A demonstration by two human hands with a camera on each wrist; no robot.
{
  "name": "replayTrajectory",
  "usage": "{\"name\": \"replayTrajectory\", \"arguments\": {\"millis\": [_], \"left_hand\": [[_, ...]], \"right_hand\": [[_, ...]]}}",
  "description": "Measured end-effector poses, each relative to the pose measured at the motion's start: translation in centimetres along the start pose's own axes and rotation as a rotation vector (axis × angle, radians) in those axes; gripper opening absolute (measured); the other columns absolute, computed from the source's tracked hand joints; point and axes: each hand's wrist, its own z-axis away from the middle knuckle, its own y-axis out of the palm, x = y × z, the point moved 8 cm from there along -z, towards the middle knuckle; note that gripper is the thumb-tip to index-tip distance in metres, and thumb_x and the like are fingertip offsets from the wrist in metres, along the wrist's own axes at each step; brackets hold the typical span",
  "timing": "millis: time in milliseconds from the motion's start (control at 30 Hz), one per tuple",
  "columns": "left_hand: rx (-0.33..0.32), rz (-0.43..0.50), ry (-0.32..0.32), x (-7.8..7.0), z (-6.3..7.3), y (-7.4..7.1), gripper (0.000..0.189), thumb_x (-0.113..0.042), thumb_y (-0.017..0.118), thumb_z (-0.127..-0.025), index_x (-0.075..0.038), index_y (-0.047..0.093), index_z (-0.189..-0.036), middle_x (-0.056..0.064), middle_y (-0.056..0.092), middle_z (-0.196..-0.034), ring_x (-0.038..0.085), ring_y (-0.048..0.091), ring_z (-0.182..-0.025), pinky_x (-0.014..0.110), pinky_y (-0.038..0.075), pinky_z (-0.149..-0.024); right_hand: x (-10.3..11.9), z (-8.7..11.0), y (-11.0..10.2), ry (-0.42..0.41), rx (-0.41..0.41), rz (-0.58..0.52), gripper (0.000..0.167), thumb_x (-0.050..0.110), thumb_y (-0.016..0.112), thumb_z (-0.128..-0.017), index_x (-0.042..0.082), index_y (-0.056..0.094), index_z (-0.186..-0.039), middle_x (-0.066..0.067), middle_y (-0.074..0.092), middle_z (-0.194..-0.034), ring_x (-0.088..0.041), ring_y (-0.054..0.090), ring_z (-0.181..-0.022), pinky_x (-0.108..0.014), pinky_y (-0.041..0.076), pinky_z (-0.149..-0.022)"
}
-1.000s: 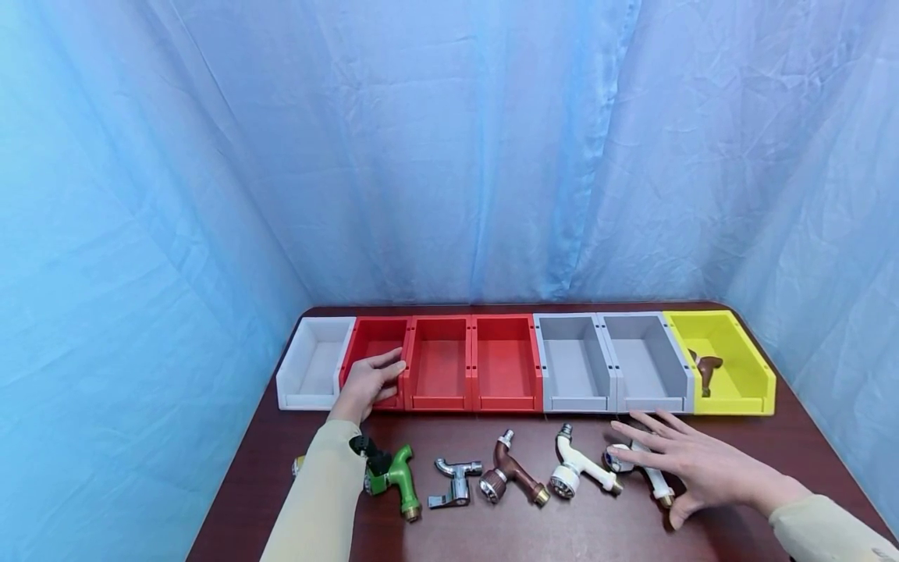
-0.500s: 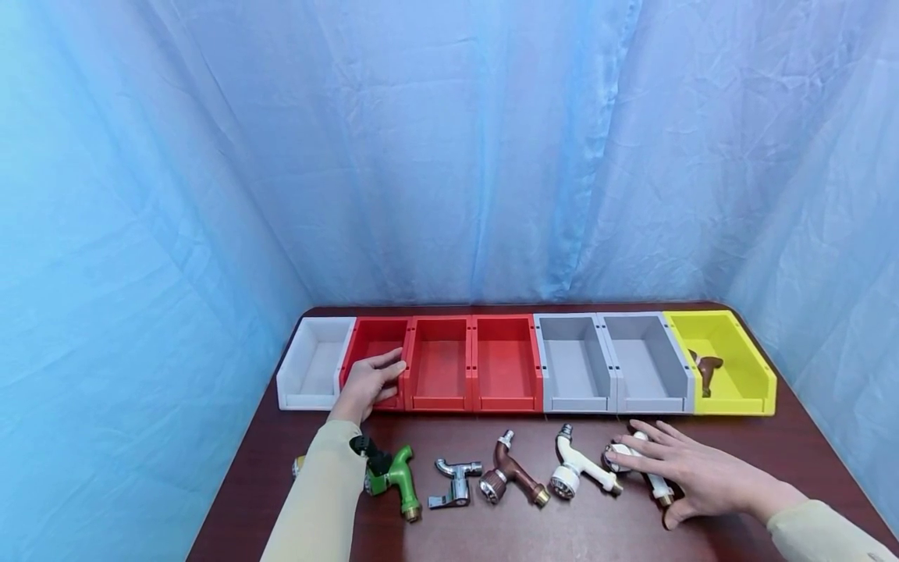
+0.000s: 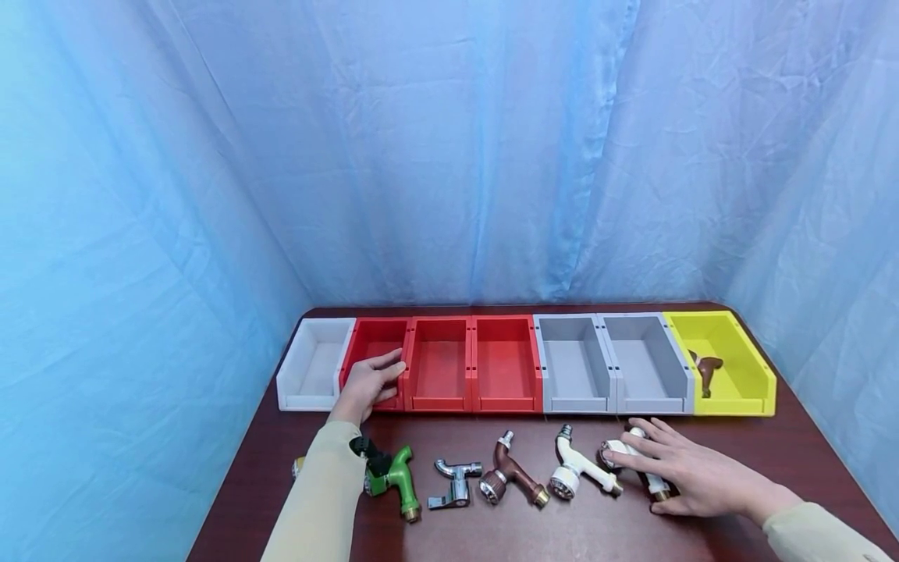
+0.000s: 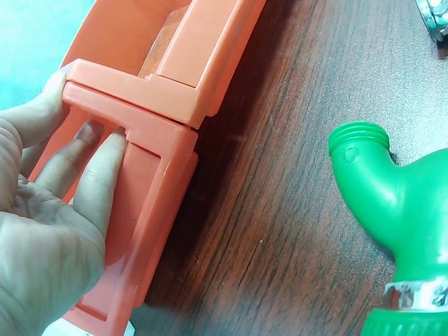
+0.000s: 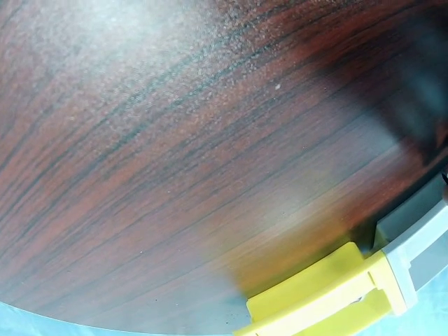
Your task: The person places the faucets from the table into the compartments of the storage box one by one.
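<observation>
My right hand (image 3: 691, 472) lies over a white faucet (image 3: 659, 485) at the right of the row, fingers across its body and thumb at its brass end, gripping it. The hand partly hides it. The right wrist view shows only table and bins. My left hand (image 3: 367, 384) reaches into the leftmost red bin (image 3: 375, 332), relaxed fingers touching its side wall. In the left wrist view, fingers (image 4: 98, 185) lie inside that bin, holding no loose thing. Left of the right hand lie another white faucet (image 3: 581, 460), a brown faucet (image 3: 516, 468), a chrome faucet (image 3: 458, 484) and a green faucet (image 3: 403, 480).
Along the table's back stand a white bin (image 3: 316, 367), more red bins (image 3: 438, 403), grey bins (image 3: 579, 403) and a yellow bin (image 3: 737, 406) with a brown faucet (image 3: 708, 373) in it. A yellow piece (image 3: 298, 466) shows beside the left sleeve. Blue curtains (image 3: 449, 156) surround the table.
My right hand has come down onto the white faucet, its thumb drawing in to the brass end. The faucet has shifted slightly left. My left hand stays in place.
</observation>
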Motion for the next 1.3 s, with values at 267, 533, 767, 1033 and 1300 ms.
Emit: {"name": "replayTrajectory", "arguments": {"millis": [267, 533, 767, 1033, 1300], "left_hand": [[0.005, 0.011, -0.001, -0.1, -0.1, 0.1, 0.054, -0.031, 0.074, -0.095, -0.027, 0.058, -0.147, 0.013, 0.048, -0.152, 0.037, 0.057, -0.129, 0.042, 0.055, -0.097], [0.007, 0.018, -0.003, 0.0, -0.2, 0.0, 0.055, -0.031, 0.074, -0.096, -0.027, 0.057, -0.148, 0.013, 0.048, -0.151, 0.037, 0.057, -0.129, 0.042, 0.055, -0.097], [0.010, 0.023, -0.009, 0.2, -0.4, 0.0, 0.054, -0.030, 0.074, -0.095, -0.026, 0.058, -0.147, 0.013, 0.049, -0.152, 0.036, 0.060, -0.127, 0.041, 0.056, -0.095], [0.017, 0.019, -0.016, 0.2, -0.6, 0.0, 0.055, -0.032, 0.074, -0.095, -0.027, 0.057, -0.148, 0.012, 0.048, -0.153, 0.035, 0.060, -0.128, 0.041, 0.056, -0.096], [0.020, 0.009, -0.013, 0.1, -0.6, 0.0, 0.054, -0.031, 0.072, -0.097, -0.027, 0.056, -0.149, 0.012, 0.047, -0.154, 0.035, 0.060, -0.128, 0.041, 0.056, -0.096]], "right_hand": [[0.2, -0.3, -0.4, -0.011, -0.007, 0.051, 0.097, 0.047, 0.089, -0.069, 0.020, 0.050, -0.153, -0.020, 0.052, -0.150, -0.040, 0.026, -0.152, -0.043, -0.001, -0.128], [0.2, -1.2, -1.2, -0.042, -0.051, 0.056, 0.093, 0.049, 0.090, -0.071, 0.018, 0.054, -0.150, -0.018, 0.047, -0.155, -0.051, 0.042, -0.137, -0.049, 0.006, -0.127], [-0.3, -2.0, -2.2, -0.056, -0.103, 0.099, 0.094, 0.045, 0.091, -0.064, 0.021, 0.056, -0.148, -0.016, 0.047, -0.155, -0.053, 0.045, -0.134, -0.053, 0.009, -0.126], [-1.2, -2.5, -2.6, -0.031, -0.084, 0.131, 0.091, 0.046, 0.090, -0.070, 0.023, 0.054, -0.150, -0.019, 0.049, -0.153, -0.054, 0.043, -0.135, -0.053, 0.006, -0.127], [-2.0, -3.0, -3.4, -0.032, -0.112, 0.116, 0.077, 0.051, 0.081, -0.083, 0.020, 0.056, -0.148, -0.016, 0.048, -0.155, -0.056, 0.043, -0.134, -0.059, 0.011, -0.125]]}}
